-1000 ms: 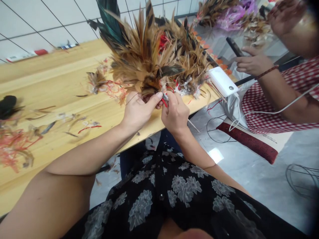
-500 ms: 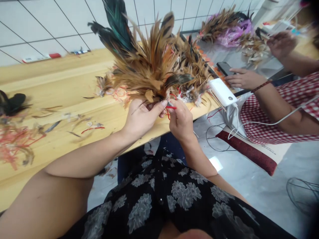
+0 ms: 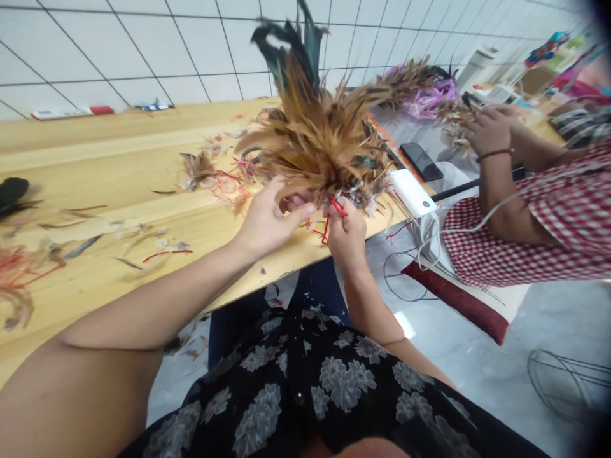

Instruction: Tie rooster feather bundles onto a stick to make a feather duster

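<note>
A large bundle of brown and dark green feathers (image 3: 317, 130) stands over the front edge of the wooden table (image 3: 95, 159). My left hand (image 3: 267, 219) is closed around the base of the bundle, thumb stretched toward my right hand. My right hand (image 3: 346, 232) pinches a red thread (image 3: 327, 222) that loops down from the bundle's base. The two hands are almost touching.
Loose feathers and red thread scraps (image 3: 28, 267) litter the table. A white power bank (image 3: 413, 193) with a cable and a black phone (image 3: 421, 161) lie at the right end. A person in red check clothing (image 3: 534, 229) works beside me with purple feathers (image 3: 429, 98). A wire frame (image 3: 568, 381) lies on the floor.
The feather bundle has swung upright and to the right. My right hand has pulled the red thread a little away from the base. The other person's hand left the phone and rose to the feathers.
</note>
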Demonstrator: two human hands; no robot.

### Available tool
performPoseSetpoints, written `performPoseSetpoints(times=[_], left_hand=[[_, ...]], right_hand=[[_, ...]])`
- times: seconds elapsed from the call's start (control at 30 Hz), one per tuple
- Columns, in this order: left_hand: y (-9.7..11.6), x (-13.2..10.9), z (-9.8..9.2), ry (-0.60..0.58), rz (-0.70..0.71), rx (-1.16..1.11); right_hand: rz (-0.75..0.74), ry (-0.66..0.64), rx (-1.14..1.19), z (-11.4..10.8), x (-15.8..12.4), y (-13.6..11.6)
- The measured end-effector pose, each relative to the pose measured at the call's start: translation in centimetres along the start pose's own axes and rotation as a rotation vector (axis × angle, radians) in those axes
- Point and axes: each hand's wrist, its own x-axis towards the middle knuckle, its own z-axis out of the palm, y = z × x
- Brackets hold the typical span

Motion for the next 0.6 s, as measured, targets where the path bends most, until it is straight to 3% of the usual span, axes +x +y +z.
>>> performPoseSetpoints(times=[0.17,0.27,0.47,0.6], left_hand=[[-1.0,0.0,0.4,-0.338,-0.091,-0.206],[-0.9,-0.3,0.5,-0.464,-0.175,-0.253],[-0.3,-0.1,-0.4,-0.441,-0.175,-0.010],[0.3,-0.3,-0.1,-0.485,-0.267,-0.142]], right_hand=[[0.079,-0.020,0.041,-0.5,1.0,0.2],[0.082,0.002,-0.012,-0.5,1.3,0.7],[0.106,0.043,-0.109,-0.6,1.9,2.3],[0.159,0.029,-0.058,-0.5,2.1,2.8]])
